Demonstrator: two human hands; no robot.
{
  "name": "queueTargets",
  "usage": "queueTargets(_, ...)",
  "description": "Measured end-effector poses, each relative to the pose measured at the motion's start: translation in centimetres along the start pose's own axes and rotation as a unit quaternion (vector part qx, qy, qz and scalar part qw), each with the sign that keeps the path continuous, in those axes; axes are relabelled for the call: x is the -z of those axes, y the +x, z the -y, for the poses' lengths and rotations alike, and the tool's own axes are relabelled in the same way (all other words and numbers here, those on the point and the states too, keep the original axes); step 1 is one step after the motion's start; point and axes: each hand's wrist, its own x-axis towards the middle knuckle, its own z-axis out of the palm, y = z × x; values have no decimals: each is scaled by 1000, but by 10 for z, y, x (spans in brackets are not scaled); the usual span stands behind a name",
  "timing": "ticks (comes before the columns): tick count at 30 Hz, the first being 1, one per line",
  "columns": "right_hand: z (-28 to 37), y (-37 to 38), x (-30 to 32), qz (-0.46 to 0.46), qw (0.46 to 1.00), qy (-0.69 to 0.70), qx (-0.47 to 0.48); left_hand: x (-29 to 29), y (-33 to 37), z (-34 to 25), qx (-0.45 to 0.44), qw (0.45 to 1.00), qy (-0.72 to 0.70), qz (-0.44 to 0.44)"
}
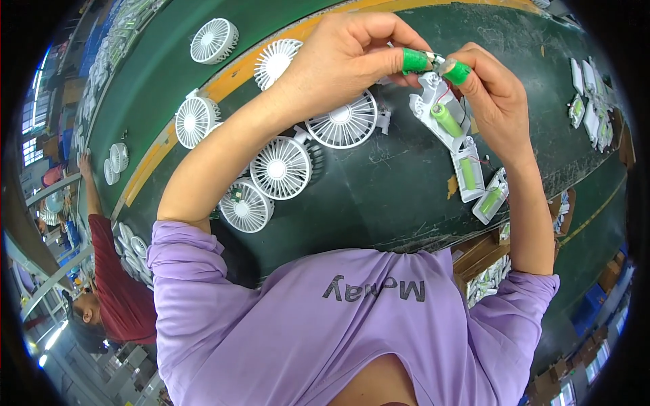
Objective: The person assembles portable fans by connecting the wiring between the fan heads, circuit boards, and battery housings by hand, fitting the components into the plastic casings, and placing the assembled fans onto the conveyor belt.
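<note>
Both my hands meet at the far side of the table, with green tape around each thumb. My left hand (369,54) is closed in a pinch on a small white part (435,58). From the other side my right hand (497,95) pinches at the same part; the fingertips hide most of it. Just below them is a white fan handle shell (423,108) with a green battery (445,120) and thin red and dark wires. Nearer me lie two more handle shells (472,189) (482,215) with green batteries. A round white fan head (340,120) lies beneath my left wrist.
More fan heads (280,168) (245,206) lie left on the dark green table (365,203). Others sit beside a yellow edge strip (152,164) and on a green belt (169,74). White parts (596,108) are piled at right, a cardboard box (477,257) below. A person in dark red (122,284) reaches in at left.
</note>
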Motion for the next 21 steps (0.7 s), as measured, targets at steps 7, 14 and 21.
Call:
queueTargets(7, 4, 4, 3, 23, 1000, -21, 5, 0, -5, -2, -21, 999, 28, 6)
queueTargets(14, 8, 12, 8, 84, 996, -14, -30, 0, -7, -11, -45, 987, 156, 0)
queueTargets(21, -19, 16, 12, 48, 990, -45, -128, 7, 27, -8, 69, 985, 159, 20)
